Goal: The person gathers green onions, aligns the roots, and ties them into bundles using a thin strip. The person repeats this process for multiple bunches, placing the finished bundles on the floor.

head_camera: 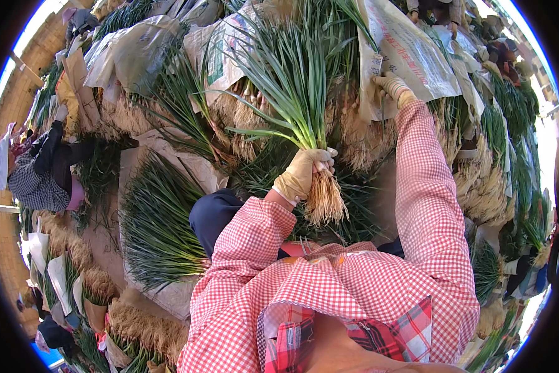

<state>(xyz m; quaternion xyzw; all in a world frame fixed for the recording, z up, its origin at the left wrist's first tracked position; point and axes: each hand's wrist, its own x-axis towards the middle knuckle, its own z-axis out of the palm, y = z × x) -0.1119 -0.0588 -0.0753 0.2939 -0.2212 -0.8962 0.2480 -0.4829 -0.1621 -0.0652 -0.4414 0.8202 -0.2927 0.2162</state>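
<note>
My left hand [305, 173], in a pale yellow glove, grips a bunch of green onion plants [302, 93] by the white stems. Their long leaves fan out away from me, and the tan roots [326, 198] hang below the fist. Out at arm's length, my right hand [392, 88] wears a striped glove and touches the edge of a white woven plastic sack [407, 51]. The sack bears printed writing and lies over rooted bundles. Whether the right fingers pinch the sack or only rest on it is not plain.
To my left, a pile of trimmed-looking greens [162, 228] lies on a pale sheet [167, 298]. Loose leaves [279, 163] cover the ground before me. More rooted bundles [130, 114] stand under sacks [134, 51]. A co-worker [46, 172] sits at far left; other people are at the far right.
</note>
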